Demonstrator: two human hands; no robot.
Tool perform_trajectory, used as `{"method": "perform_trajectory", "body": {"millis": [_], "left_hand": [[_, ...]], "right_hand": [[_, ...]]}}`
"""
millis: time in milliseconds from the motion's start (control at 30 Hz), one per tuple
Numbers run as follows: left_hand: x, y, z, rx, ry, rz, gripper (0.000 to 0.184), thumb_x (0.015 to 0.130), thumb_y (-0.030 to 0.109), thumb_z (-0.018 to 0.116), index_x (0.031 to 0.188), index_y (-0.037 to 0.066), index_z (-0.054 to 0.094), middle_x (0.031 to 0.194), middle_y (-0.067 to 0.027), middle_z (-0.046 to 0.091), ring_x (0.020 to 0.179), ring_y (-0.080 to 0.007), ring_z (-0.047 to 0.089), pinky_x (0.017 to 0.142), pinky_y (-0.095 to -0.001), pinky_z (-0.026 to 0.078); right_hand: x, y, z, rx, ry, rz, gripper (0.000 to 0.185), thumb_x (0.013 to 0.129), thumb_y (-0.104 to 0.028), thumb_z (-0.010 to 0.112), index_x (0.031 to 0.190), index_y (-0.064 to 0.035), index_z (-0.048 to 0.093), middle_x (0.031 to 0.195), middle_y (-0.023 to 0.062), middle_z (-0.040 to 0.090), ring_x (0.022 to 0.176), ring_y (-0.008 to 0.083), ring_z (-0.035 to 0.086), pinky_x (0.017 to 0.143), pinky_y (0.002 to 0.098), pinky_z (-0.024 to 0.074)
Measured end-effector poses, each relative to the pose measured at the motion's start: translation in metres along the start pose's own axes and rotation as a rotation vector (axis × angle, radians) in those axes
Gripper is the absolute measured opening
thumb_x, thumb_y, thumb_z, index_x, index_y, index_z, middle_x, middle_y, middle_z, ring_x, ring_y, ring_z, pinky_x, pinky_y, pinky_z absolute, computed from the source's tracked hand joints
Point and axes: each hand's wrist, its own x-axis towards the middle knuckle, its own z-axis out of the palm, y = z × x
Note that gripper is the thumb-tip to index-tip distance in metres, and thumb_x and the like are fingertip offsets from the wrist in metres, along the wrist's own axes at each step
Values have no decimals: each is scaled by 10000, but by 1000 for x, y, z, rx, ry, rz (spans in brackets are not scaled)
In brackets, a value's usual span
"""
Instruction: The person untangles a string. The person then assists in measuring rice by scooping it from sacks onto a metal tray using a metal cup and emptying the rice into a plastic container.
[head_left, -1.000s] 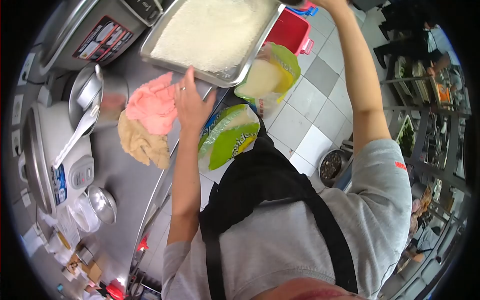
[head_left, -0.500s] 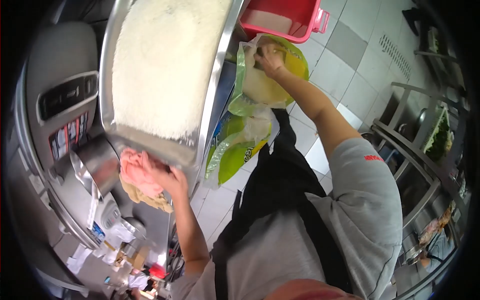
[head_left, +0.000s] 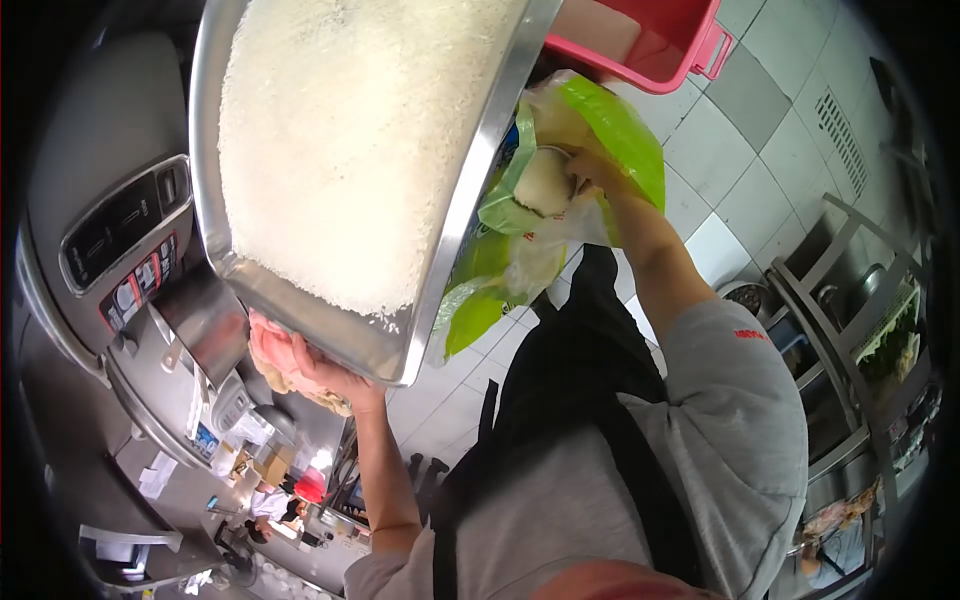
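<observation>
A large metal tray [head_left: 320,325] holds a wide layer of white rice [head_left: 340,150]. Under the tray's near edge, my left hand [head_left: 340,378] has its fingers round a bunched pink cloth [head_left: 275,345]. A tan cloth [head_left: 330,402] shows beneath the pink one. My right hand [head_left: 597,178] reaches into an open green and yellow plastic bag [head_left: 625,130] to the right of the tray. It grips the rim of a round container filled with rice [head_left: 545,182]; the fingers are partly hidden. Another green bag [head_left: 475,318] lies just below.
A pink-red tub [head_left: 665,45] stands beyond the bag. Left of the tray are a large appliance with a control panel [head_left: 125,220] and a metal pot [head_left: 205,325]. Metal shelving [head_left: 820,310] is on the right. A person [head_left: 272,508] is visible far off at lower left.
My right hand has come down from beyond the tray into the bag, where a rice-filled container now shows. My left hand has moved from the tray's edge onto the pink cloth. The view has shifted.
</observation>
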Motion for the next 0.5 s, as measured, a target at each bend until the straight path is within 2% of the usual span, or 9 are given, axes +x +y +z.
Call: {"method": "perform_trajectory", "body": {"millis": [33,100,133,267,333,400,433,467,500], "left_hand": [[1,-3,-2,-5,5,-1,421,858,137,465,1249,92,316,1254,-141,359,1166,-262,359,961,-371,303],[0,-25,-6,36,-96,389,527,829,176,514,1272,30,267,1268,-147,323,1180,-249,338,967,-352,291],[-20,-52,-20,18,-175,168,652,772,182,562,1288,-24,220,1283,-166,287,1189,-256,322,975,-350,277],[-21,-52,-21,-40,-178,126,632,761,86,509,1287,-42,182,1205,-194,364,1089,-279,425,930,-351,332],[-22,-55,-20,-83,-185,85,610,726,47,498,1266,-66,239,1189,-207,383,1077,-293,443,917,-358,363],[-21,-57,-19,-60,-154,111,586,702,12,491,1246,-74,290,1155,-217,412,1044,-307,470,889,-353,399],[-20,-58,-19,-9,-127,156,571,696,-3,489,1235,-71,312,1129,-220,431,1017,-314,488,867,-344,419],[-18,-47,-20,-148,-106,119,569,684,-22,499,1226,-60,329,1039,-207,485,952,-315,518,826,-327,437],[-17,-48,-22,-118,-60,153,565,679,-21,516,1216,-56,343,982,-181,513,895,-296,534,775,-319,449]], "right_hand": [[-4,-1,1,-5,4,-3,615,637,-131,547,1240,-203,450,1144,115,519,842,227,567,539,327,522],[-15,-8,2,-32,74,-167,593,634,-68,525,1221,-109,456,1089,100,548,769,221,574,601,350,534],[-18,-10,0,-45,77,-174,593,634,-68,525,1221,-109,456,1089,100,548,769,221,574,601,350,534],[-53,-25,-12,1,65,-185,512,633,-4,506,1143,-22,481,1015,132,566,761,233,578,621,372,533],[-86,-40,-18,-14,33,-157,472,639,12,496,1111,7,487,998,142,564,790,237,580,627,376,534],[-116,-47,-25,136,-7,-51,430,654,19,488,1083,43,476,971,145,563,845,234,586,687,378,527],[-167,-68,-3,343,7,-170,412,667,27,492,1077,54,468,976,146,566,877,245,589,772,385,503],[-181,-70,-12,336,47,-119,421,680,17,489,1099,37,460,1004,149,564,910,249,581,836,400,470],[-220,-87,-1,366,125,-142,418,708,-17,469,1123,33,449,1039,152,558,931,256,574,851,419,458]]}}
